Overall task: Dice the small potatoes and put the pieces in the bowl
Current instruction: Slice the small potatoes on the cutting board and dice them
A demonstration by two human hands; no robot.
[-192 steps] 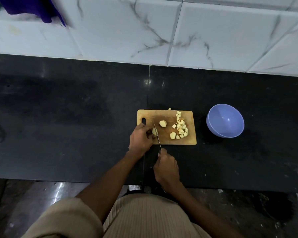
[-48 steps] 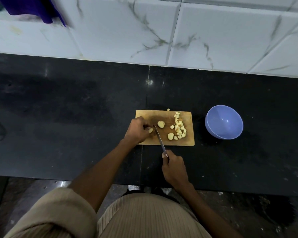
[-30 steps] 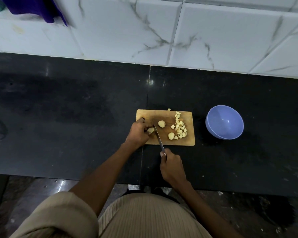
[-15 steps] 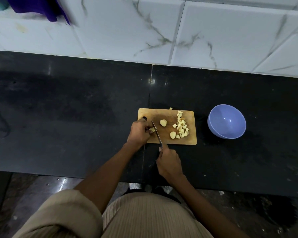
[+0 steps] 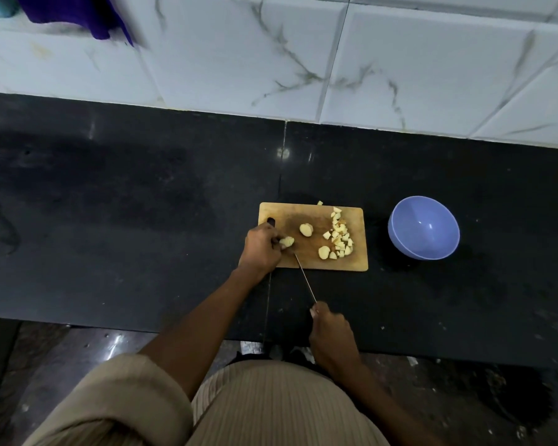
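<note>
A wooden cutting board (image 5: 313, 217) lies on the black counter. My left hand (image 5: 261, 247) pinches a small peeled potato (image 5: 287, 242) at the board's left side. My right hand (image 5: 331, 333) grips a knife (image 5: 304, 275) by the handle, near the counter's front edge; the blade tip lies just below the held potato. Two more potato pieces (image 5: 306, 229) (image 5: 324, 252) rest mid-board. A pile of diced pieces (image 5: 340, 235) sits on the board's right side. The empty purple bowl (image 5: 423, 227) stands right of the board.
One stray potato cube (image 5: 320, 203) lies on the counter behind the board. A white marble-tiled wall (image 5: 303, 59) rises behind the counter, with a purple cloth (image 5: 78, 11) hanging at top left. The counter's front edge runs just under my right hand.
My right hand has drawn the knife back toward me, so the blade now sits below the held potato instead of across it. My left hand still holds the potato.
</note>
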